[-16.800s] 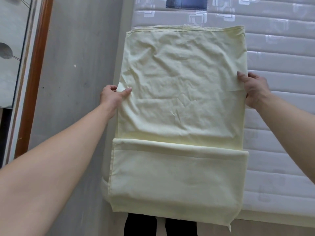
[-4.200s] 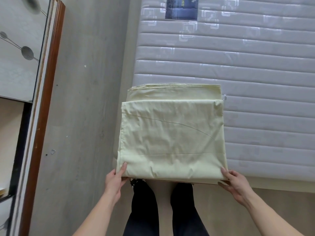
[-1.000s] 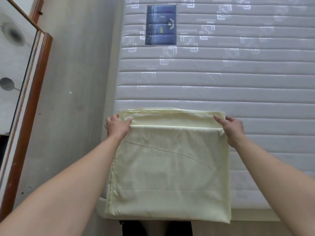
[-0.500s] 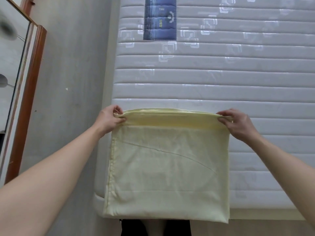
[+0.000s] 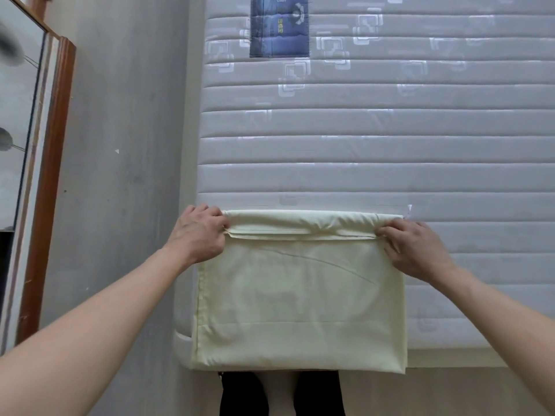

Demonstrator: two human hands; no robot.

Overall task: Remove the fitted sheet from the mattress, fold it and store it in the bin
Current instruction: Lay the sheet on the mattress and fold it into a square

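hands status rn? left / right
Left hand: closed, grip on the far left corner of the folded sheet.
Right hand: closed, grip on the far right corner of the same sheet, on the mattress.

- A grey floor runs along the outer side of the left hand, streaked, with small pale specks.
- A wood-framed mirror panel stands well off to that hand's outer side, its frame reddish-brown.
- A dark blue label sits far beyond both hands.
- Black trouser legs show below, nearer the body than either hand.
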